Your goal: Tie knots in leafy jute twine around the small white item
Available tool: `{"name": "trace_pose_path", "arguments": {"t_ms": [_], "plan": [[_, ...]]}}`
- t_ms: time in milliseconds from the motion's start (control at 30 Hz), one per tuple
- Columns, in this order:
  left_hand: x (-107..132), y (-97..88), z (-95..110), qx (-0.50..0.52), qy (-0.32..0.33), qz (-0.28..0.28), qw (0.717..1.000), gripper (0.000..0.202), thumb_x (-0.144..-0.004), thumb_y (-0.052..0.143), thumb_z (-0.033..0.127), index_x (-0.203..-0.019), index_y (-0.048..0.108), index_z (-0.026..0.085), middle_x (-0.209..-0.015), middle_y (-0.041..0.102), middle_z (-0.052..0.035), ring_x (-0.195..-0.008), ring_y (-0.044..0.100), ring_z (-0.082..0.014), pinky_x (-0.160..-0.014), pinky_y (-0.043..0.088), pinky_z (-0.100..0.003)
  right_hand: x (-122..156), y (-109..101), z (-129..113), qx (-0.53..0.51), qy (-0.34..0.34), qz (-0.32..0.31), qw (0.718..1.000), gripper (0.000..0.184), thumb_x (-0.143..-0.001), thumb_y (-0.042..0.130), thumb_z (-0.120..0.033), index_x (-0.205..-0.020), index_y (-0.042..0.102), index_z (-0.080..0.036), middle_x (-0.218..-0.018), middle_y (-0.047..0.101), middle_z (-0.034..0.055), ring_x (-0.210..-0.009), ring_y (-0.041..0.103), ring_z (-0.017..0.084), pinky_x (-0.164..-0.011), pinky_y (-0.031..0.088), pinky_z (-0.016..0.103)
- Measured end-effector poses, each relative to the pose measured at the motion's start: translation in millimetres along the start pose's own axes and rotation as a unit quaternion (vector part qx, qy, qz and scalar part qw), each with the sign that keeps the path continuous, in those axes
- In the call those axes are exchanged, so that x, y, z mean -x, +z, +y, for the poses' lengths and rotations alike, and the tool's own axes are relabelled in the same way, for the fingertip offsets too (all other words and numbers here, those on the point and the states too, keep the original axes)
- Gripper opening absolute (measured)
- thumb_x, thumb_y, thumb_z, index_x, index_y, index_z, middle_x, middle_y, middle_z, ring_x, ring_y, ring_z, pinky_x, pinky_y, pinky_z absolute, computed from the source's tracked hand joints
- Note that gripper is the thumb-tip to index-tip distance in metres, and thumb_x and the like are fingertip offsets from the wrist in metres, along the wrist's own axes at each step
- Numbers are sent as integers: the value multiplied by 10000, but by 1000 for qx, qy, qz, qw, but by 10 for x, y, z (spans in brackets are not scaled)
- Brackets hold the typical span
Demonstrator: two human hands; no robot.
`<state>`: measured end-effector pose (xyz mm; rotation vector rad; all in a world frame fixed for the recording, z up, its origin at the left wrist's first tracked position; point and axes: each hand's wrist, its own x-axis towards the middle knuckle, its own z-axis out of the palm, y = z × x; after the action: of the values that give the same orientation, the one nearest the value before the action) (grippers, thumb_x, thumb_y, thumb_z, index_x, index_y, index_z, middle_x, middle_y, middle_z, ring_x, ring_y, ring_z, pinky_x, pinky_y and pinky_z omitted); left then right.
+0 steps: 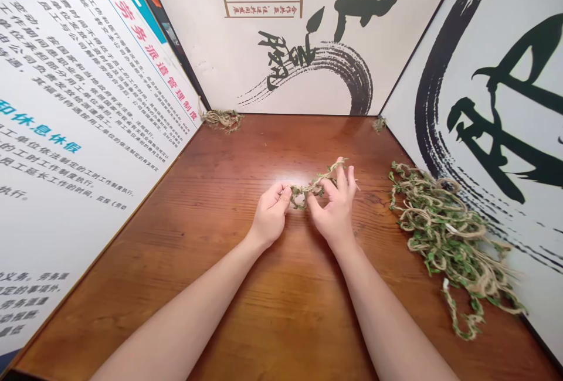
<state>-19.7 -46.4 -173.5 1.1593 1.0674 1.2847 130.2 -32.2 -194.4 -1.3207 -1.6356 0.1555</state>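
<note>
Pinching a leafy jute vine (pixel 313 189) mid-table.
I have it in my left hand (pixel 271 214) and right hand (pixel 334 208), fingers half-curled; a tangled pile (pixel 453 240) lies by the right edge of the wooden table (pixel 197 287).

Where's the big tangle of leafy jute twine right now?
In the head view, the tangle of leafy jute twine lies on the right of the wooden tabletop, right of the right hand, beside the calligraphy panel.

- My one view rides on the person's head, facing forward and down.
- It looks from close above the wooden tabletop (pixel 176 211), with the left hand (pixel 270 214) and right hand (pixel 334 211) mid-frame.
- A printed wall panel (pixel 185 17) fills 12 o'clock.
</note>
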Motion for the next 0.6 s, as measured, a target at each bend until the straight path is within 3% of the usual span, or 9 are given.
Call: {"name": "trace_pose_path", "arguments": {"t_ms": [100, 200, 267, 400, 600], "plan": [[-17, -4, -12, 20, -17, 37, 999, 569, -831, 685, 716, -791, 482, 186, -546, 320, 74, -480, 220, -71, -452, 187, -227, -19, 1, 17, -76, 5, -36, 996, 237, -897, 647, -376, -819, 742, -173, -1454, 603, 168, -1478, 419, 383, -1191, 327, 593], [-31, -3, -27, 26, -26, 67, 997, 590, -806, 702, 730, -784, 472, 187, -553, 338, 72, -473, 222, -63, -434, 184, -216, -60, -52, -10, -156, 43, -29, 986, 235, -902, 664, -372, -778, 748, -192, -1244, 722, 123, -1256, 612, 301, -1118, 412, 500], [-36, 0, -30, 31, -34, 74, 996, 599, -788, 712, 737, -792, 474, 187, -553, 337, 75, -470, 219, -60, -425, 179, -209, -90, -93, -34, -198, 88, -11, 976, 244, -897, 666, -365, -740, 739, -193, -1099, 750, 95, -1098, 662, 254, -1032, 454, 436], [-44, 7, -26, 42, -48, 84, 994, 624, -746, 739, 746, -782, 452, 193, -545, 323, 82, -463, 208, -52, -411, 170, -195, -131, -110, -36, -283, 218, 42, 933, 300, -875, 661, -418, -719, 689, -164, -778, 693, 49, -775, 628, 175, -781, 475, 319], [-43, 16, -6, 59, -56, 93, 992, 621, -715, 771, 723, -777, 453, 194, -528, 313, 90, -447, 198, -44, -393, 160, -179, -190, -90, -41, -358, 375, 146, 842, 345, -853, 627, -510, -844, 549, -174, -618, 621, -3, -583, 561, 133, -523, 355, 216]]}}
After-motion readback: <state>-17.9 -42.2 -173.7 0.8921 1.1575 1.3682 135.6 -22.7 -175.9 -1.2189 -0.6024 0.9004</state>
